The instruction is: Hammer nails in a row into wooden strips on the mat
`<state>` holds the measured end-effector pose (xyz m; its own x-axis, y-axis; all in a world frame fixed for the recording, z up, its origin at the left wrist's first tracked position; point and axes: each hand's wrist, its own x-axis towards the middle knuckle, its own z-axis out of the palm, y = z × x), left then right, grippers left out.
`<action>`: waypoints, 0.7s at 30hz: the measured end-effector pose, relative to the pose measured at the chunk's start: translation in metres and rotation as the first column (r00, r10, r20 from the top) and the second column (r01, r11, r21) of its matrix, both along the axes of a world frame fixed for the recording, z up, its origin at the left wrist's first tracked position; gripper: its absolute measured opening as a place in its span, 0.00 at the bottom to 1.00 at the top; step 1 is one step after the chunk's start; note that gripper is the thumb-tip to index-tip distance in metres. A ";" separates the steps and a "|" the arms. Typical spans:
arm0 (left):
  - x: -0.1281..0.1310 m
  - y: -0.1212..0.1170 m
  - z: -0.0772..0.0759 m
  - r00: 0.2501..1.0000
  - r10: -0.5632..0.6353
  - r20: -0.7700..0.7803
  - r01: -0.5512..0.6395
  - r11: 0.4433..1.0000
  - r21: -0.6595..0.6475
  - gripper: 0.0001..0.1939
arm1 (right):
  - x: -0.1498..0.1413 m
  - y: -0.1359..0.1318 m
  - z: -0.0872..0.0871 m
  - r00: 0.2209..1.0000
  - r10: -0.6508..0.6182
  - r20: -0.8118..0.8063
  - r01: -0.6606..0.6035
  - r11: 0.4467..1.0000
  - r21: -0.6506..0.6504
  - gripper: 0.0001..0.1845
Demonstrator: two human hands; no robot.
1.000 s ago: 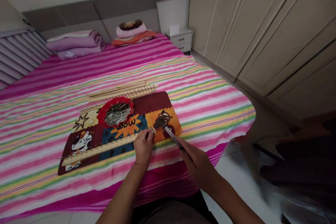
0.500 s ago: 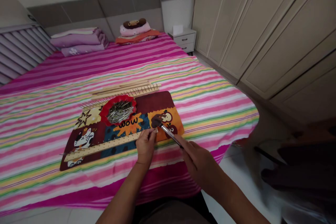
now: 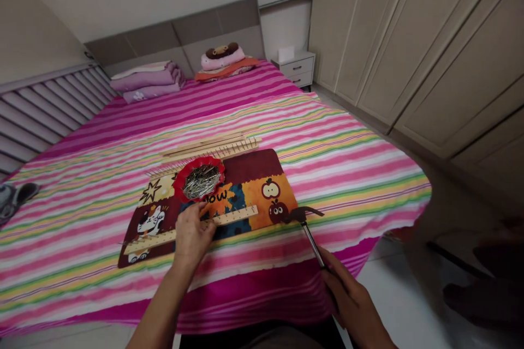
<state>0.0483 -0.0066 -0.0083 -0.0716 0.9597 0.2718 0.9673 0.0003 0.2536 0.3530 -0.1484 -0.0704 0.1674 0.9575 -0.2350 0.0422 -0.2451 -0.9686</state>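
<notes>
My right hand [image 3: 346, 294] is wrapped round the handle of a claw hammer [image 3: 313, 242], whose dark head is over the mat's right front corner. My left hand [image 3: 192, 234] is above a pale wooden strip [image 3: 235, 215] set with rows of small nails. Its thumb and forefinger are apart, close to the strip and just in front of a red scalloped bowl [image 3: 179, 188]. Loose nails [image 3: 200, 181] fill this bowl. Beneath the strip lies a colourful cartoon mat [image 3: 257, 161]; my left hand hides part of the strip.
Behind the bowl, more wooden strips [image 3: 196, 148] lie on the striped bed cover [image 3: 335, 169], one with nails standing up. Folded bedding [image 3: 151, 79] is stacked by the headboard [image 3: 216, 22]. A nightstand [image 3: 297, 71] and wardrobe [image 3: 368, 32] stand at right.
My left hand has moved left along the strip, from its right end towards the bowl. The hammer has swung away to the right of the strip. My view has shifted slightly.
</notes>
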 end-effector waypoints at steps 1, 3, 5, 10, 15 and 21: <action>-0.004 0.005 0.003 1.000 0.013 -0.024 -0.015 0.996 -0.085 0.25 | 0.001 0.000 -0.001 1.000 -0.017 -0.007 0.017 1.000 -0.006 0.26; -0.008 0.015 0.007 0.999 0.020 -0.049 -0.032 0.965 -0.261 0.30 | 0.002 0.002 -0.001 0.998 -0.055 -0.003 0.055 0.998 -0.011 0.25; -0.010 0.021 0.008 0.998 0.002 -0.055 -0.023 0.924 -0.382 0.31 | 0.002 0.003 -0.001 0.996 -0.084 0.007 0.084 0.996 -0.018 0.25; -0.012 0.019 0.005 0.996 -0.041 -0.081 0.000 0.892 -0.451 0.30 | 0.001 0.004 -0.006 0.985 -0.143 -0.092 0.141 0.990 -0.026 0.24; -0.013 0.006 0.006 0.993 -0.078 -0.086 0.031 0.893 -0.449 0.28 | 0.004 0.004 -0.009 0.989 -0.119 -0.087 0.111 0.990 -0.092 0.24; -0.027 0.013 0.027 0.973 -0.141 0.180 0.208 0.878 -0.432 0.25 | 0.008 0.005 -0.012 0.989 -0.138 -0.052 0.130 0.984 -0.125 0.26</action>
